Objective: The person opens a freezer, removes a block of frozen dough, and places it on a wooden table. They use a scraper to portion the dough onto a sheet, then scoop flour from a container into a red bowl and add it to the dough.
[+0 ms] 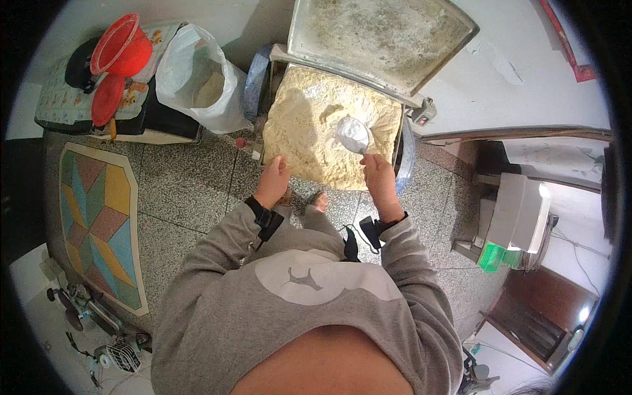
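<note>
My right hand is closed on the handle of a metal scoop, whose bowl carries white powder or reflects light; which of the two I cannot tell. The scoop is over the right half of a pale yellow, lumpy mass that fills a square bin. A small hollow marks the surface just above the scoop. At the bin's near left edge is my left hand, fingers curled; whether they grip the edge is hidden. The bin's stained lid leans open behind it.
Left of the bin stands a white plastic bag holding powder. Beside it, a covered low table bears a red plastic basin and a smaller red dish. A patterned mat lies on the speckled floor. A small switch box sits at the bin's right.
</note>
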{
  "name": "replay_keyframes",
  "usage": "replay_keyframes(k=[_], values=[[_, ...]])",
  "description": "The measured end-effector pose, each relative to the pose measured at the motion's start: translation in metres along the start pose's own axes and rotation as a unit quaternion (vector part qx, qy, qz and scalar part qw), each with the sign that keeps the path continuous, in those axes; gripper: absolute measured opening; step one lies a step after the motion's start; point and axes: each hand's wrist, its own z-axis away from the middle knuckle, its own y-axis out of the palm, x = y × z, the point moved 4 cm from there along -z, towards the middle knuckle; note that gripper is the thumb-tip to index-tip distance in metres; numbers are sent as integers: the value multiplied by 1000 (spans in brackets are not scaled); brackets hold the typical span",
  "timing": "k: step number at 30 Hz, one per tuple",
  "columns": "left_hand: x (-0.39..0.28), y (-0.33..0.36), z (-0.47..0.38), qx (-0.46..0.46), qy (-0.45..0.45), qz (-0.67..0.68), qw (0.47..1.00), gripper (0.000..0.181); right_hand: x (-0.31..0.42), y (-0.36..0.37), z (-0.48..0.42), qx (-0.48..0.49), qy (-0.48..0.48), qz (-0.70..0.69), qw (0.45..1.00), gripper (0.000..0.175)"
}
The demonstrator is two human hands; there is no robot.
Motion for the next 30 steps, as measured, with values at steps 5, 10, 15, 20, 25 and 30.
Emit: replay_keyframes(k=[5,10,15,20,25,30], values=[[14,21,-21,2,2,75,997,51,-2,-19,3,-21,-8,72,997,31],[17,29,-34,47,-96,162,981,47,-3,-36,7,-43,0,93,995,33],[4,15,-12,62,-40,289,954,32,3,-25,5,14,-41,114,993,32],[12,-8,44,52,-81,409,907,25,1,-28,1,-18,-46,103,993,32],[34,-37,85,6,-109,450,887,22,-8,-46,0,-43,-61,114,991,30],[44,-71,108,-41,-95,457,883,23,-15,-68,8,-41,-131,172,975,30]])
